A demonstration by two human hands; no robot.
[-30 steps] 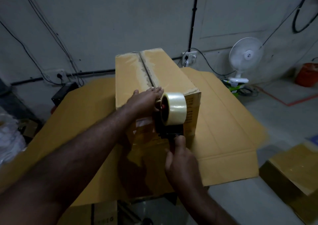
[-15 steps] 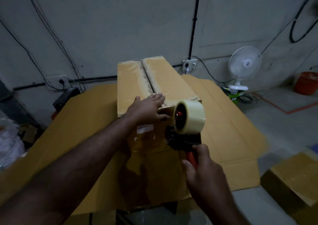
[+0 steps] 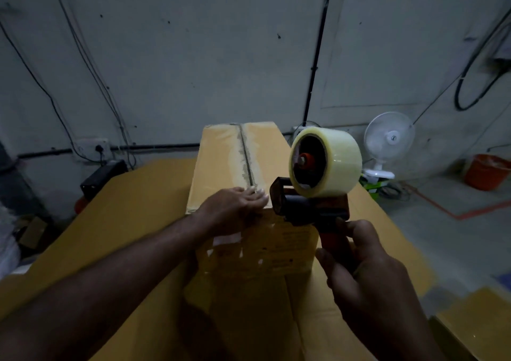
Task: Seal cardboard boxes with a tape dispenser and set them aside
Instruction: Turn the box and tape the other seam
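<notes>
Raised off the box point(image 3: 221, 164), the tape dispenser point(image 3: 318, 178) was gripped by the right hand point(image 3: 362, 266), the left hand point(image 3: 235, 208) pressed flat atop the box; sealing was judged done, setting-aside needed next.

Left arm reached forward from the lower left, forearm bare. Left hand point(image 3: 235, 208) lay palm down, fingers straight and close together, resting on the near top edge of the box point(image 3: 221, 167). Right arm entered from the lower right. Right hand point(image 3: 367, 275) was curled around the handle of the tape dispenser point(image 3: 318, 183), holding it upright, apart from the left hand.
</notes>
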